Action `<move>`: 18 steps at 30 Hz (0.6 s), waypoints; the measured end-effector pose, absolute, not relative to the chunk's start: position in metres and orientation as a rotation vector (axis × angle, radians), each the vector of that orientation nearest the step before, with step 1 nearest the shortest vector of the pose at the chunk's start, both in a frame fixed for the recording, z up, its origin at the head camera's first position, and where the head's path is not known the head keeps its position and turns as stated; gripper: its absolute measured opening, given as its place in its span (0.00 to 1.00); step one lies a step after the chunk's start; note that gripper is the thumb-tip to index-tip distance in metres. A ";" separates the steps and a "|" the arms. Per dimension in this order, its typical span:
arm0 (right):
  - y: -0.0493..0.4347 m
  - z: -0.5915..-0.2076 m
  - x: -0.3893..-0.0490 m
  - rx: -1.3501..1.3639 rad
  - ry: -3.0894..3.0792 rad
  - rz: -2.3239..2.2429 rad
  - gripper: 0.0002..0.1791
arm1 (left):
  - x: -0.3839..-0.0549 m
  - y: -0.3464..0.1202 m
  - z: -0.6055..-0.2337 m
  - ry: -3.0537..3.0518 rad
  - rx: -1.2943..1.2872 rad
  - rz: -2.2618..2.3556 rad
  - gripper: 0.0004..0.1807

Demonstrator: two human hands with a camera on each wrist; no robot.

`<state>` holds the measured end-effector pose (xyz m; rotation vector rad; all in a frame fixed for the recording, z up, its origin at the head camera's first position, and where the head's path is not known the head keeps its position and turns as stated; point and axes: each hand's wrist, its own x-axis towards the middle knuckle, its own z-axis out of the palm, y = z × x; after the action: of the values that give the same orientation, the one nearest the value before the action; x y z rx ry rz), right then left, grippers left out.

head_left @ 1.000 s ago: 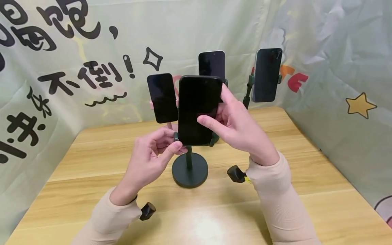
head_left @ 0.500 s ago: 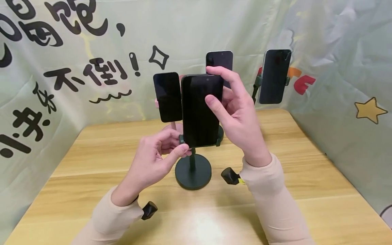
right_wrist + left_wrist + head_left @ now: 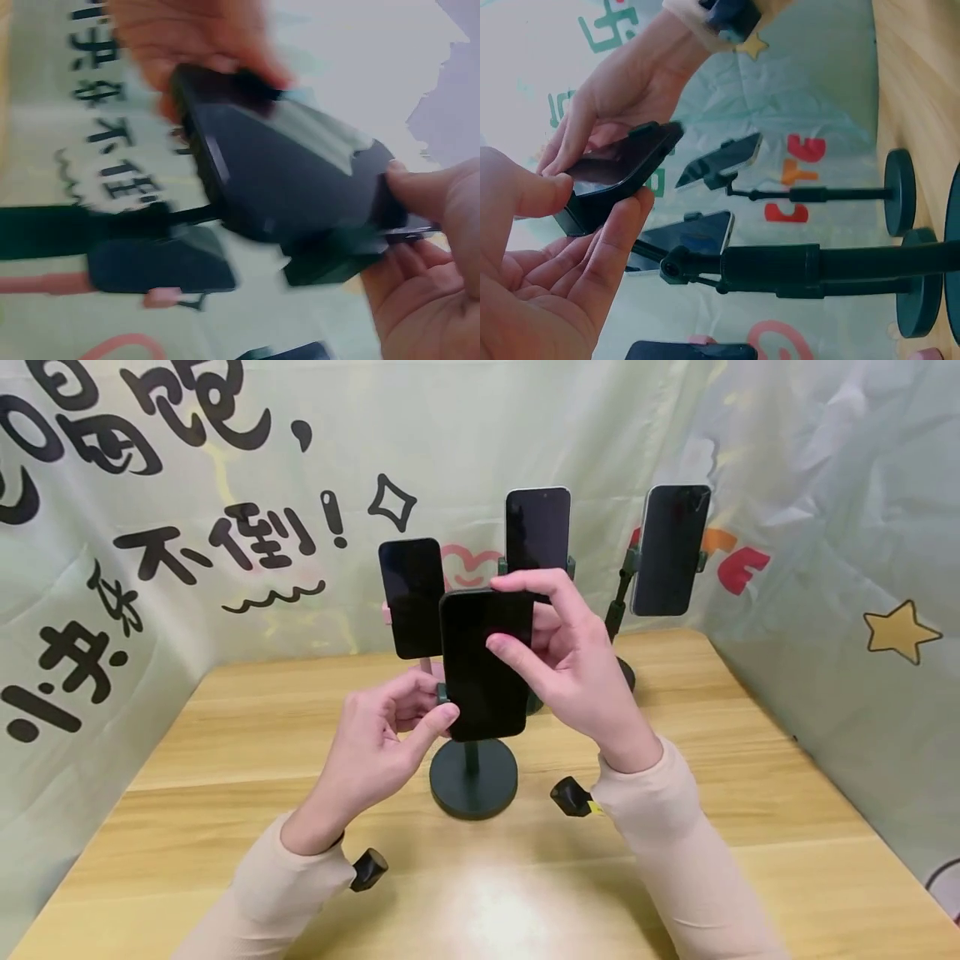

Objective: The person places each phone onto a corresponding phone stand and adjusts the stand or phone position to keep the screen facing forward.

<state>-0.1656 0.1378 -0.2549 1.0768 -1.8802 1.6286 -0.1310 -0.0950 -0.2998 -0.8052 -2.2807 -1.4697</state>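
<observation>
A black smartphone (image 3: 483,668) sits upright in the clamp of a dark green phone stand, whose round base (image 3: 474,789) rests on the table. My left hand (image 3: 378,739) pinches the holder's left clamp arm (image 3: 442,693) at the phone's lower left, thumb in front and fingers behind. At the upper right my right hand (image 3: 581,664) grips the phone, its thumb on the screen and index finger along the top edge. The left wrist view shows the phone (image 3: 622,169) tilted over the stand's pole (image 3: 772,266). In the blurred right wrist view, another clamp arm (image 3: 330,255) lies along the phone's edge.
Behind stand three more phones in holders: one on a pink stand (image 3: 412,597), a white-edged one (image 3: 537,527) in the middle and one at right (image 3: 672,552). A printed cloth (image 3: 450,427) backs the wooden table (image 3: 262,735). Wrist cameras stick out below both cuffs.
The phone's top edge has tilted and dropped lower in the head view. My right index finger has moved from the phone's side onto its top edge. The left hand stays at the clamp.
</observation>
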 end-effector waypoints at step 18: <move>0.152 -0.260 -0.173 1.119 -2.014 1.687 0.27 | -0.137 -0.095 -0.304 -2.257 -0.817 -1.491 0.04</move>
<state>-0.1734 0.1519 -0.2603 1.1185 -2.0142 1.6866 -0.1371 -0.0946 -0.3037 -0.8168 -2.2571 -1.4906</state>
